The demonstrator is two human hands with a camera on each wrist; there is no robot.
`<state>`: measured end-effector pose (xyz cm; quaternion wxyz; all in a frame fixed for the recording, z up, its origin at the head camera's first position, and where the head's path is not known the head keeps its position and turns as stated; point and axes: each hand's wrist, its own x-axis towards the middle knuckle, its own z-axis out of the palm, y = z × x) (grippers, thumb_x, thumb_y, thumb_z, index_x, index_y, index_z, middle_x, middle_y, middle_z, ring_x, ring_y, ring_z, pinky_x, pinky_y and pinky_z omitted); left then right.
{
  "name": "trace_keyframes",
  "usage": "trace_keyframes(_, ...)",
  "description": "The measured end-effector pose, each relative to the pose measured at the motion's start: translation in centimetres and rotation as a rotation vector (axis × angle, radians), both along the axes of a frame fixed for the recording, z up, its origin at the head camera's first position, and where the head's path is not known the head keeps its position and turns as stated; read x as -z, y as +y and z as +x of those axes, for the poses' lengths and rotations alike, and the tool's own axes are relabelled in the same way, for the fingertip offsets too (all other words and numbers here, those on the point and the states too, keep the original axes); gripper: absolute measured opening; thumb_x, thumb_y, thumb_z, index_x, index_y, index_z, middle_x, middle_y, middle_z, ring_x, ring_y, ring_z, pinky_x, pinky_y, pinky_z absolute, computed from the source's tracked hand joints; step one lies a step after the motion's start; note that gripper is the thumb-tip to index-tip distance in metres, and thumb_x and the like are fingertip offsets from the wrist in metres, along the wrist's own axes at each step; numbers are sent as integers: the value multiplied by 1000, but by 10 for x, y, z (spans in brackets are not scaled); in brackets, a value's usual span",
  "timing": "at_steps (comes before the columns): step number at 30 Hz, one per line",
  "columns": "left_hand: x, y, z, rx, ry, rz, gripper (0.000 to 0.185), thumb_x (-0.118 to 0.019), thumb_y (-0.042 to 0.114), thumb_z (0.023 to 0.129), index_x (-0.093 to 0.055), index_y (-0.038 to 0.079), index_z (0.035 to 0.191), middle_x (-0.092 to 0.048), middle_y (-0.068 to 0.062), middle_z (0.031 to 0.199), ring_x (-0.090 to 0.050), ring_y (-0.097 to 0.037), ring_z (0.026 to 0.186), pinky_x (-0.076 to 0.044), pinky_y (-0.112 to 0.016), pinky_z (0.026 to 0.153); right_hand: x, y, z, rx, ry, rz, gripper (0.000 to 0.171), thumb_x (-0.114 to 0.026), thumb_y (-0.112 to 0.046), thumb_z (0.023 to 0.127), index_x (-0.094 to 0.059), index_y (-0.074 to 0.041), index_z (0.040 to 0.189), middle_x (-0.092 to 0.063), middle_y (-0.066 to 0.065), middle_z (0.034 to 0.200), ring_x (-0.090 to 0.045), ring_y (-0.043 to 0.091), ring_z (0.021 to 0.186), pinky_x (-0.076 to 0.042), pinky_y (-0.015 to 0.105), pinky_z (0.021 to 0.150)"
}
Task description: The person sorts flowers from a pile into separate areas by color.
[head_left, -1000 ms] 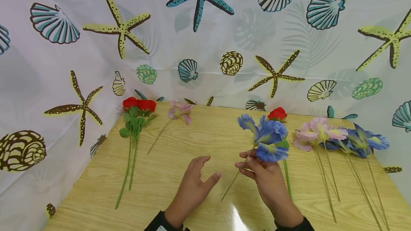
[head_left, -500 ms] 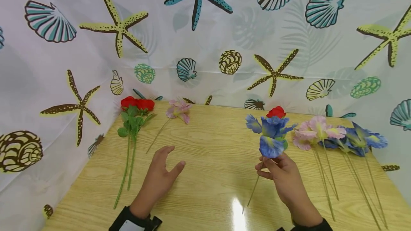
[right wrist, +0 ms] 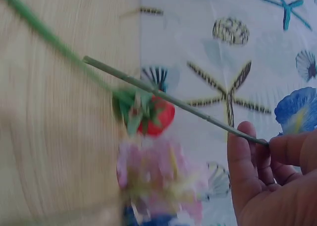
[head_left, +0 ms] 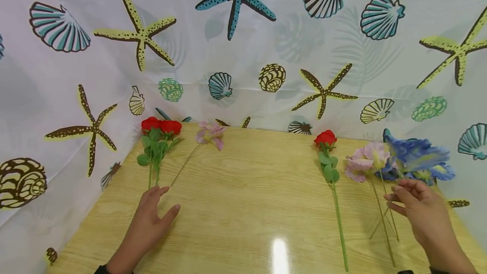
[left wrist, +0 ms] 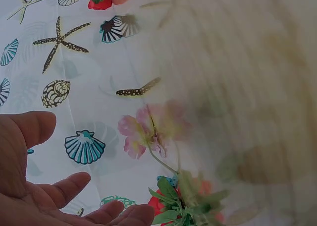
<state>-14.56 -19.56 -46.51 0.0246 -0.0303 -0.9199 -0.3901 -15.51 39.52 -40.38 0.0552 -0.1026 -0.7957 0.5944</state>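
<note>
At far right, the blue flower (head_left: pixel 416 153) is pinched by its stem (right wrist: pixel 181 104) in the right hand (head_left: pixel 424 208), beside the pink flowers (head_left: pixel 367 160). The left hand (head_left: pixel 148 221) is empty, fingers spread. Petals are best guided clear of neighbouring blooms.

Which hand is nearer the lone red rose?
The right hand: it's right of the rose, past the pink flowers. The left hand is farther off, on the rose's left.

Your left hand (head_left: pixel 150 219) masks the lower stems of two red roses (head_left: pixel 171 127); your right hand (head_left: pixel 424 208) and forearm (head_left: pixel 445 246) cover those of the other blue irises (head_left: pixel 444 171). In the right-wrist view, pink iris petals (right wrist: pixel 161 161) blur and the edge crops your held blue iris (right wrist: pixel 296 108).
</note>
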Motion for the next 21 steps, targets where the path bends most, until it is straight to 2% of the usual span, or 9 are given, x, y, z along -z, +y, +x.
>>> trace_keyframes(2,1,-4,2,0,10,-20,65,-60,39,100,-43,-5,144,-26,-33,149,-33,-53,133,-39,-69,94,-4,14,-4,73,-24,177,16,-43,-16,107,-46,-8,121,-54,2,103,-64,1,77,-57,25,68)
trace_keyframes(4,0,-7,3,-5,23,-39,64,-60,39,100,-43,-5,143,-27,-33,148,-34,-53,132,-39,-69,94,-10,24,-9,134,-39,358,23,-37,-14,108,-44,0,125,-50,10,107,-59,-5,72,-55,21,64)
trace_keyframes(9,-6,-13,3,-7,17,-56,66,-61,39,100,-42,-5,144,-25,-35,148,-33,-56,131,-37,-70,94,-20,53,-19,167,-56,583,40,-30,-8,108,-30,19,136,-42,33,115,-44,-14,63,-48,20,54)
trace_keyframes(11,-9,-16,2,-4,2,-67,68,-59,41,100,-40,-5,145,-22,-36,149,-31,-58,132,-36,-71,94,-14,72,-26,187,-66,660,42,-29,-7,107,-28,20,139,-40,39,116,-55,1,64,-46,26,52)
trace_keyframes(12,-10,-17,1,-2,-2,-72,69,-59,42,100,-39,-5,146,-20,-36,150,-29,-59,132,-35,-72,94,-8,85,-31,207,-80,688,43,-28,-8,107,-27,20,141,-39,41,119,-60,13,67,-47,31,54)
trace_keyframes(13,-11,-20,0,0,-1,-83,70,-58,42,100,-38,-5,146,-19,-37,150,-28,-59,132,-36,-72,94,4,102,-37,221,-71,730,44,-27,-8,107,-28,19,141,-40,41,118,-59,15,66,-47,34,52)
trace_keyframes(16,-14,-26,-5,-21,2,-99,71,-57,43,101,-35,-6,148,-16,-37,152,-25,-60,133,-35,-72,93,50,161,-58,247,-36,804,42,-26,-8,105,-32,19,137,-43,41,113,-60,34,65,-46,42,48)
trace_keyframes(19,-16,-32,-7,-50,5,-102,71,-57,41,101,-34,-6,148,-14,-37,153,-23,-61,133,-35,-72,92,97,215,-73,236,-40,859,39,-26,-8,104,-36,19,130,-47,38,104,-55,26,57,-43,42,45)
trace_keyframes(21,-17,-34,-8,-62,-2,-94,72,-57,41,101,-33,-6,149,-13,-37,153,-23,-61,133,-35,-73,92,114,232,-75,231,-58,869,35,-28,-5,102,-38,20,125,-49,39,99,-56,37,62,-41,42,47)
